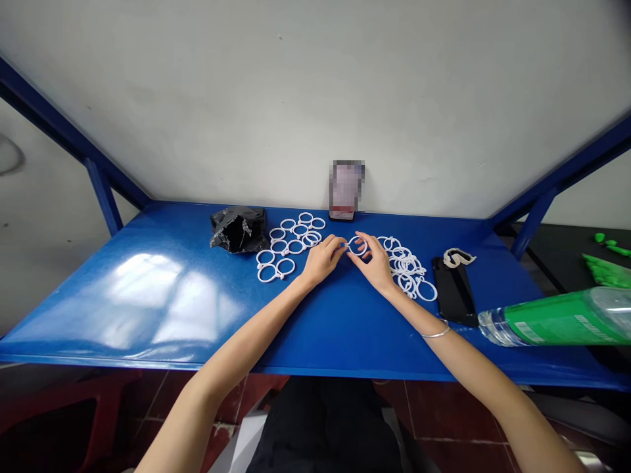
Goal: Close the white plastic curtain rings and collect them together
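Note:
A white curtain ring (365, 249) is held up between my two hands over the middle of the blue table. My right hand (374, 263) grips its right side with thumb and fingers. The fingertips of my left hand (323, 259) are pinched together at the ring's left edge; any small part between them is hidden. To the left of my left hand, several white rings (267, 272) lie spread out, most with a small knob or eyelet. Just right of my right hand, a heap of similar rings (426, 290) overlaps, partly covered by that hand.
A crumpled black plastic bag (238, 230) stands open at the back left. One phone (342, 190) leans upright on the wall. At right are a dark phone (456, 292), a coiled pale strap (451, 258) and a lying green-labelled bottle (557, 318). Blue frame bars (106, 197) flank the table.

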The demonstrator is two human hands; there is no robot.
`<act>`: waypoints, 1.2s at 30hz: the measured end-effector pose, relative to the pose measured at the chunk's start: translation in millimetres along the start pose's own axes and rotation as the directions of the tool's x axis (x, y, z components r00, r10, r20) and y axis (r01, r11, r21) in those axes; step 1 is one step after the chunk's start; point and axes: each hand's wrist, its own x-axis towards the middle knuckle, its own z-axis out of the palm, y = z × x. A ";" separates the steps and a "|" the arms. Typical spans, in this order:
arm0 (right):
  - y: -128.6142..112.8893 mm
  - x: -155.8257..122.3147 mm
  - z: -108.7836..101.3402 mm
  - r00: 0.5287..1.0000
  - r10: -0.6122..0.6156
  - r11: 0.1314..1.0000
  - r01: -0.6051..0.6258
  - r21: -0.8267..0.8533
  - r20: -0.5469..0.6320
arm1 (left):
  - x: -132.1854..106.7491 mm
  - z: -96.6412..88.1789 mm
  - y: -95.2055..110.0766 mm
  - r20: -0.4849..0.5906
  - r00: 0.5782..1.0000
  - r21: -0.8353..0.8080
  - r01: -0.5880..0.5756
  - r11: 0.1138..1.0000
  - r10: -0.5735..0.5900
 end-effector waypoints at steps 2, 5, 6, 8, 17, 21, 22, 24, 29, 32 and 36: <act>-0.5 0.0 0.0 1.000 -0.006 1.000 0.006 0.011 0.000 | -0.1 -0.3 0.5 0.002 1.000 0.002 -0.003 1.000 0.003; -1.5 0.1 -0.2 1.000 -0.007 1.000 0.007 0.023 0.010 | -0.3 -0.1 0.5 -0.002 1.000 0.001 -0.017 1.000 0.017; -1.8 0.1 -0.2 1.000 -0.007 1.000 0.006 0.026 0.014 | -0.4 0.1 0.3 -0.005 1.000 0.001 -0.022 1.000 0.022; -2.4 0.1 -0.2 1.000 -0.011 0.999 0.011 0.033 0.020 | -0.7 0.5 -0.2 -0.010 1.000 0.006 -0.028 1.000 0.028; -2.2 -0.3 0.1 1.000 -0.024 0.999 0.024 0.041 0.016 | -1.0 0.7 -0.8 -0.008 1.000 0.013 -0.009 1.000 0.009; -1.0 -0.7 0.5 0.999 -0.033 0.999 0.032 0.041 0.015 | -0.8 0.9 -0.3 0.012 1.000 0.033 0.023 0.999 -0.023; -0.8 -0.8 0.7 0.999 -0.035 0.999 0.034 0.041 0.015 | -0.8 1.0 -0.2 0.014 1.000 0.036 0.025 0.999 -0.025; -0.4 -0.8 0.9 0.999 -0.038 0.999 0.037 0.040 0.015 | -0.9 1.3 -0.2 0.011 1.000 0.036 0.022 0.999 -0.022; -0.2 -0.6 1.1 0.999 -0.040 0.998 0.039 0.041 0.013 | -1.8 2.3 -0.4 0.002 1.000 0.037 0.010 0.999 -0.011; -0.9 -0.2 1.0 0.999 -0.028 0.999 0.027 0.043 0.019 | -2.1 2.4 -0.7 0.002 1.000 0.037 0.009 0.999 -0.009; -0.3 -0.2 1.4 1.000 -0.012 0.999 0.011 0.052 0.019 | -1.7 2.2 -1.7 -0.003 1.000 0.025 -0.003 1.000 0.003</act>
